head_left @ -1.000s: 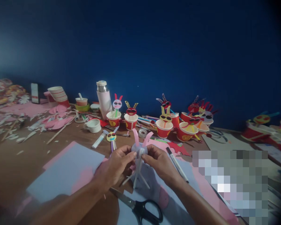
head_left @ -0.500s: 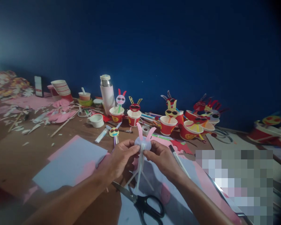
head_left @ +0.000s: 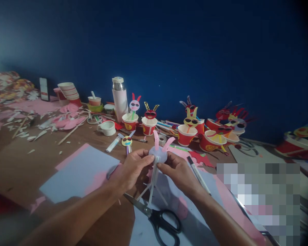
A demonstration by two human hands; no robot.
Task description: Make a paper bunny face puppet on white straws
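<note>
Between my two hands is a paper bunny head [head_left: 157, 154], a pale disc with two pink ears standing up and thin white straws [head_left: 154, 182] running down from its back. My left hand [head_left: 136, 167] pinches its left edge with thumb and fingers. On the other edge, my right hand [head_left: 176, 171] does the same, its thumb pressed near the top of the straws. Below them, black-handled scissors [head_left: 160, 218] lie on pale paper, blades pointing up and left. A marker [head_left: 199, 176] rests beside my right wrist.
Behind my hands stand red paper cups [head_left: 187, 136] holding paper faces on sticks. A yellow paper face [head_left: 126, 140] lies near a glue tube [head_left: 113, 143]. Further back are a white mug [head_left: 107, 128], a thermos [head_left: 119, 102] and stacked cups [head_left: 68, 91]. Pale paper sheets [head_left: 74, 174] lie left.
The whole view has shifted slightly, so the things on the table appear a little further right. Both hands keep their hold on the bunny head, with little visible movement.
</note>
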